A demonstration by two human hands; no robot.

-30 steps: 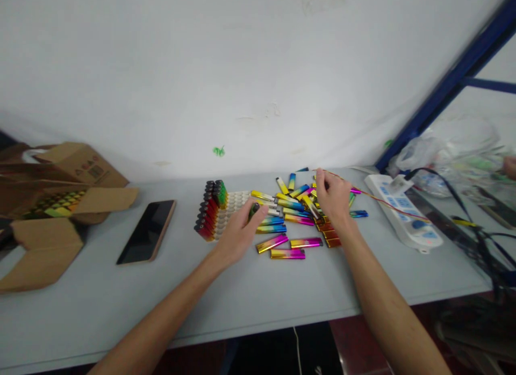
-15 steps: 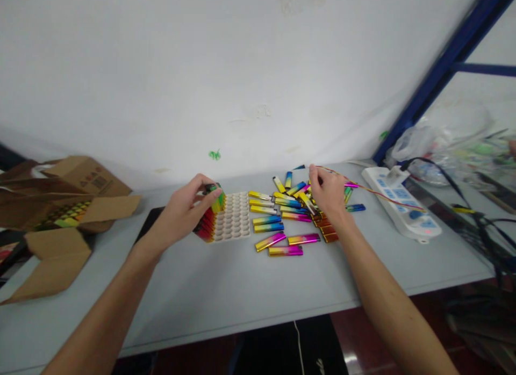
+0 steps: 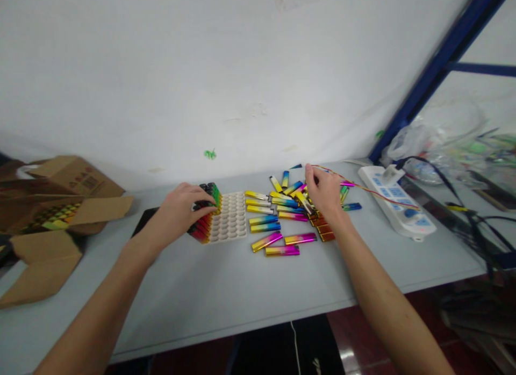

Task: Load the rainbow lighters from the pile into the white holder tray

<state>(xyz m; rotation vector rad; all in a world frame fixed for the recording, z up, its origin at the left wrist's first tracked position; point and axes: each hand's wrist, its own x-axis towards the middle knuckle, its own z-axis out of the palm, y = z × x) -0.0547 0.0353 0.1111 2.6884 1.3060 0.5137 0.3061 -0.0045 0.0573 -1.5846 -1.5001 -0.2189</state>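
My left hand (image 3: 183, 208) is closed on a lighter at the left part of a white tray (image 3: 231, 219) with rows of round holes. Its thumb and fingers pinch the dark top; the lower part is mostly hidden. Green-and-yellow lighters (image 3: 216, 195) and red-and-yellow lighters (image 3: 202, 228) stand upright in that side of the tray. To the right, my right hand (image 3: 325, 191) is closed over a heap of metallic lighters (image 3: 286, 201). A thin red-and-yellow wire (image 3: 371, 190) runs from its fingertips, which seem to pinch it; the exact grip is hidden.
A white power strip (image 3: 397, 200) with a plug lies at the right, beside black cables (image 3: 443, 173) and plastic bags (image 3: 415, 144). An open cardboard box (image 3: 86, 179) holding lighters stands at the left. A dark flat object (image 3: 143, 222) lies behind my left forearm.
My left hand has turned palm down and lowered onto the tray with its lighter. More green lighters show behind it. The right hand stays almost in place over the heap.
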